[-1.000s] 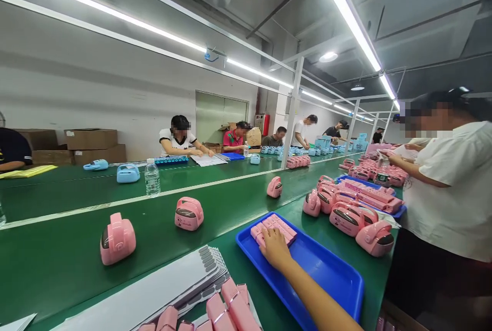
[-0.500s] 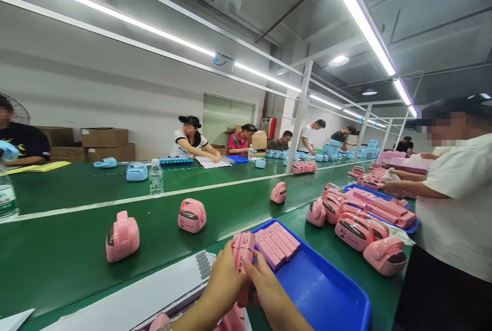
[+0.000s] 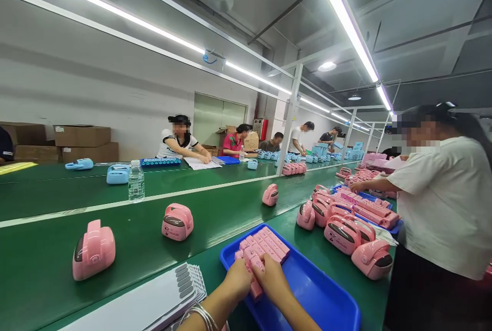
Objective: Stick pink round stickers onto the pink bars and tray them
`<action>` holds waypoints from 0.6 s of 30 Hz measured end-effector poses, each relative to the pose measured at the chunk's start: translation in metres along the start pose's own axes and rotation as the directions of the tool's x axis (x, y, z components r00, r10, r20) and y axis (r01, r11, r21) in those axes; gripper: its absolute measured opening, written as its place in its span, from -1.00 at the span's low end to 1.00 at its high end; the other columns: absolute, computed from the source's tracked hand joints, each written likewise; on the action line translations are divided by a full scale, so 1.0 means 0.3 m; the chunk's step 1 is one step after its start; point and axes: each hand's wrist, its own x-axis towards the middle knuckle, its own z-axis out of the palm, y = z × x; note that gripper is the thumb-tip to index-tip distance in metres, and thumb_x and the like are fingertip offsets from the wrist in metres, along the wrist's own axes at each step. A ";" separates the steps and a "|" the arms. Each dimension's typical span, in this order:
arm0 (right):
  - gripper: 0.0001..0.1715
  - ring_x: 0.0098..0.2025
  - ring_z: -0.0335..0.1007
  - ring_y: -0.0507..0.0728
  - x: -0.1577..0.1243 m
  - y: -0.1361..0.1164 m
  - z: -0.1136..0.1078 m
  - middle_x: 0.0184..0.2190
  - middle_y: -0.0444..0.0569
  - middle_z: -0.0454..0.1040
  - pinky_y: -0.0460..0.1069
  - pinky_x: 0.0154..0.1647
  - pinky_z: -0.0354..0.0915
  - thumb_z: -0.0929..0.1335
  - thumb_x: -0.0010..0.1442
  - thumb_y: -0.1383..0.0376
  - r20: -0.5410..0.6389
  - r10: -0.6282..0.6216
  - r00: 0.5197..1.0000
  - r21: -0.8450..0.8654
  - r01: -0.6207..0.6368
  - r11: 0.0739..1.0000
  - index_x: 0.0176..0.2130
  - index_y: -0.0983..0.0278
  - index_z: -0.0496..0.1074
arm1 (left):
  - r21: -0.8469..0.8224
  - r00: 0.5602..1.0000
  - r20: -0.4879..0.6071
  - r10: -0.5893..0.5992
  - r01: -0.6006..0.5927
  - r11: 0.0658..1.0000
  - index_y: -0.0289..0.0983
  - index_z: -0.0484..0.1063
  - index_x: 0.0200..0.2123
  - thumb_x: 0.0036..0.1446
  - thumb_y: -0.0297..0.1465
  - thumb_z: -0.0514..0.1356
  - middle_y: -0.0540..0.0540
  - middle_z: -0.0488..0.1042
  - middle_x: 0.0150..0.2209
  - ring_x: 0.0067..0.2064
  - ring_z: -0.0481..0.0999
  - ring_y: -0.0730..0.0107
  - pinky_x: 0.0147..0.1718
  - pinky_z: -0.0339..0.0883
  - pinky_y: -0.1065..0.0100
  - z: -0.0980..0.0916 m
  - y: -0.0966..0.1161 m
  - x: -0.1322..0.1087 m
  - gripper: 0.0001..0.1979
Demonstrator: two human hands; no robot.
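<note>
A long green workbench point(image 3: 126, 208) is stretching down a white-walled factory room under strip lights, its smooth, rubbery surface bearing glossy, rounded pink plastic devices point(image 3: 177, 222). Nearby, a shallow blue plastic tray point(image 3: 307, 285) is holding tight rows of ribbed pink oblong packs point(image 3: 265, 245). The left hand point(image 3: 238, 280) and right hand point(image 3: 271, 274) are meeting above the tray's left end, both curled and grasping one pink oblong pack point(image 3: 256, 290) between them, its lower end showing below the fingers. A thin metal bangle point(image 3: 200, 316) is circling the left wrist. Just left of the tray, a stack of white sheets point(image 3: 172, 290) with grey rounded pads is lying on the bench. On the right, a co-worker in a white T-shirt point(image 3: 438, 208) is reaching toward a second blue tray point(image 3: 395, 228) heaped with pink packs.
</note>
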 end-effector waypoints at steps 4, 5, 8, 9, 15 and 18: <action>-0.76 -0.30 0.38 0.07 -0.013 0.006 -0.038 -0.36 -0.09 0.44 0.06 -0.21 0.31 0.26 0.24 0.21 -0.043 -0.025 0.999 -0.108 0.020 0.994 -0.30 0.34 0.38 | 0.414 0.999 0.050 -0.013 -0.009 0.910 -0.37 0.43 -0.23 0.08 -0.52 0.13 -0.20 0.45 -0.17 -0.01 0.35 0.11 -0.03 0.19 -0.04 -0.020 -0.013 -0.048 -0.83; -0.76 -0.31 0.38 0.07 -0.022 0.008 -0.050 -0.37 -0.09 0.44 0.06 -0.21 0.30 0.25 0.25 0.21 -0.047 -0.034 0.998 -0.131 0.027 0.991 -0.31 0.34 0.38 | 0.488 0.998 0.062 -0.002 -0.029 0.873 -0.35 0.42 -0.16 0.05 -0.50 0.14 -0.23 0.43 -0.12 0.06 0.28 0.03 0.00 0.11 -0.12 -0.026 -0.017 -0.057 -0.76; -0.79 -0.26 0.38 0.11 -0.066 0.018 -0.080 -0.35 -0.05 0.46 0.07 -0.19 0.27 0.25 0.24 0.26 -0.028 -0.068 0.997 -0.181 0.062 0.981 -0.30 0.35 0.40 | 0.605 0.995 0.085 0.047 -0.089 0.791 -0.30 0.22 0.11 0.02 -0.38 0.17 -0.29 0.27 0.10 0.19 0.03 -0.18 0.05 -0.18 -0.31 -0.036 -0.031 -0.064 -0.46; -0.78 -0.24 0.39 0.13 -0.085 0.024 -0.086 -0.33 -0.01 0.48 0.07 -0.19 0.27 0.24 0.24 0.27 -0.011 -0.081 0.997 -0.189 0.078 0.979 -0.28 0.36 0.41 | 0.623 0.995 0.081 0.056 -0.094 0.776 -0.30 0.14 0.16 0.02 -0.34 0.17 -0.32 0.20 0.15 0.21 -0.03 -0.23 0.05 -0.26 -0.34 -0.036 -0.036 -0.059 -0.38; -0.72 -0.22 0.41 0.17 -0.171 0.042 -0.085 -0.26 0.10 0.48 -0.03 -0.21 0.27 0.21 0.22 0.30 0.050 -0.150 0.987 -0.204 0.158 0.966 -0.21 0.32 0.47 | 0.540 0.998 0.015 0.064 -0.062 0.839 -0.25 0.13 0.17 0.05 -0.30 0.17 -0.26 0.30 0.09 0.17 0.12 -0.13 0.06 -0.12 -0.30 -0.056 -0.051 0.005 -0.41; -0.72 -0.18 0.41 0.12 -0.171 0.001 -0.050 -0.20 0.09 0.46 -0.07 -0.16 0.28 0.21 0.22 0.36 0.047 -0.170 0.984 -0.231 0.177 0.957 -0.12 0.31 0.43 | 0.416 0.974 -0.226 0.009 0.088 0.905 -0.27 0.14 0.13 0.18 -0.45 0.00 -0.21 0.33 0.02 0.07 0.26 0.04 -0.02 0.14 -0.12 -0.129 -0.059 0.026 -0.57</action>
